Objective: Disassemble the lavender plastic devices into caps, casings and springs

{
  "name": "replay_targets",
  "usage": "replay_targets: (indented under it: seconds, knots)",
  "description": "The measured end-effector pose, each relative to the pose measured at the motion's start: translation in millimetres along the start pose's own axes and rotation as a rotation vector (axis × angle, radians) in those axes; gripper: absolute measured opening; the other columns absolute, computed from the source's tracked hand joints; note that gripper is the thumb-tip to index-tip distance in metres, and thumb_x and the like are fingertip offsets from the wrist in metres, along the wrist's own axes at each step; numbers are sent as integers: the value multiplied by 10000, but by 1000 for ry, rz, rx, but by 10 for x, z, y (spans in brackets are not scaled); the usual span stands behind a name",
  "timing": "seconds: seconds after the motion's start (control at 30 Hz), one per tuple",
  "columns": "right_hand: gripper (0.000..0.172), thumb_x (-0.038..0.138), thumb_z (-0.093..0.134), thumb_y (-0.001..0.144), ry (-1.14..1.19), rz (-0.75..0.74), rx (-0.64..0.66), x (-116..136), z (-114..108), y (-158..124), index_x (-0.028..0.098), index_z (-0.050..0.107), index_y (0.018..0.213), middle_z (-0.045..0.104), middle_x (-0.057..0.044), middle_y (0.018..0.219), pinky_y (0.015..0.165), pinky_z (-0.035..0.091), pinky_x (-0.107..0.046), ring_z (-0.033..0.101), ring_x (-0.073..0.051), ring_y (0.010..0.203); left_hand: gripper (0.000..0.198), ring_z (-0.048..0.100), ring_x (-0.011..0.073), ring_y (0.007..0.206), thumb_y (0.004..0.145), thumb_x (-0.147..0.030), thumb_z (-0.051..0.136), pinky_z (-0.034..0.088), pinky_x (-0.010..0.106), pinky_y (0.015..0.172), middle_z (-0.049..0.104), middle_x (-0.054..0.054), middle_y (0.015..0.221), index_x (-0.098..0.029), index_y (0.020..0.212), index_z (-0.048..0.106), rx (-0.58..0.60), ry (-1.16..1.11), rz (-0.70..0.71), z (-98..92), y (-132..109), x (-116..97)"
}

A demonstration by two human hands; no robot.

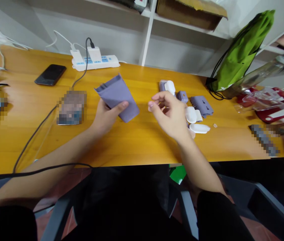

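My left hand [106, 115] grips a flat purple plastic shell [118, 97], thumb across its face, and holds it tilted above the orange table [136, 140]. My right hand [170, 113] hovers to the right of it, its fingers curled in a pinch; whether anything small sits between them I cannot make out. Just behind and right of that hand lie several small parts: white oval caps [194, 115], a white oval tray [199, 128], a purple ribbed piece [202, 105] and small purple blocks [182, 96].
A black phone [50, 74] and a white power strip [95, 61] with a black cable lie at the back left. A green bag [242, 50] leans at the back right, beside red-and-clear packaging [269, 100]. White shelves stand behind the table.
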State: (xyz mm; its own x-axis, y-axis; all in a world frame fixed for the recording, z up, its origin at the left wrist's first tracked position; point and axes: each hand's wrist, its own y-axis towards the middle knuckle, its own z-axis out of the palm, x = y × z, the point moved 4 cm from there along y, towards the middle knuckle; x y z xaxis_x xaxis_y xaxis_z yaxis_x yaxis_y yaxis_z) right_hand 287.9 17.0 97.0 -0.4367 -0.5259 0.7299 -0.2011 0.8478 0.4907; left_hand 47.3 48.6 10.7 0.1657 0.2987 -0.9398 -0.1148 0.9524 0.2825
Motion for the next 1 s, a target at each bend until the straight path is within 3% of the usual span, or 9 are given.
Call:
replay_targets:
  seconds: [0.03,0.13,0.23,0.4,0.57,0.67,0.77,0.87,1.0]
  knots:
    - [349,533,822,1038,54,53,56,-157,67,9,251,709,1210,786,-59,1083,691,597,-357,705,-183,797,545,798,317,1216,824,-614,1011,680,498,1048,829,69,1198,-256,1127,734,-40,-76,-59,-8,21,30]
    - [816,597,992,852,239,181,231,-475,355,-54,299,607,1507,699,-147,1482,723,686,-403,775,-258,1012,576,805,308,1230,794,-590,1034,710,457,992,825,43,1222,-280,1138,691,-128,-244,-172,-24,61,92]
    - [1050,589,1040,803,416,254,279,-556,639,-150,360,471,1655,633,-159,1574,836,751,-499,788,-309,1115,593,810,308,1261,784,-533,1053,729,433,960,829,43,1306,-280,1169,679,-162,-334,-252,-20,49,137]
    - [841,593,992,847,651,366,189,-630,818,-153,385,533,1521,718,-53,1281,989,750,-561,787,-247,968,557,806,300,1284,813,-517,1051,738,385,932,824,49,1372,-285,1172,694,-141,-445,-371,10,-21,187]
    - [732,545,966,846,680,440,119,-774,624,-94,424,590,1463,711,-23,1193,922,757,-501,746,-261,1044,581,825,263,1072,760,-570,1071,750,368,832,824,41,1238,-272,1117,722,-68,-400,-450,-76,-4,164]
    - [594,542,907,900,634,423,114,-849,501,-72,409,631,1408,679,-11,1079,852,724,-460,710,-252,987,589,804,227,946,667,-482,1126,763,393,829,805,42,1128,-230,1018,726,7,-285,-489,-134,18,141]
    - [529,521,863,929,483,339,125,-920,437,-52,360,643,1382,655,-6,1008,825,656,-416,654,-225,892,618,802,232,987,644,-431,1135,763,380,832,794,47,1121,-221,1074,744,66,-183,-467,-161,24,115]
    - [509,478,806,939,312,259,140,-975,423,-48,316,627,1387,653,-14,1021,813,598,-393,623,-218,877,656,799,243,1022,660,-396,1129,755,350,798,787,45,1113,-230,1163,743,127,-85,-400,-173,22,111]
    - [508,450,753,949,227,186,173,-950,419,-67,295,613,1411,671,-43,1122,824,594,-400,638,-228,925,619,800,257,1031,667,-385,1124,760,347,760,779,62,1112,-222,1131,748,172,-34,-372,-214,34,192]
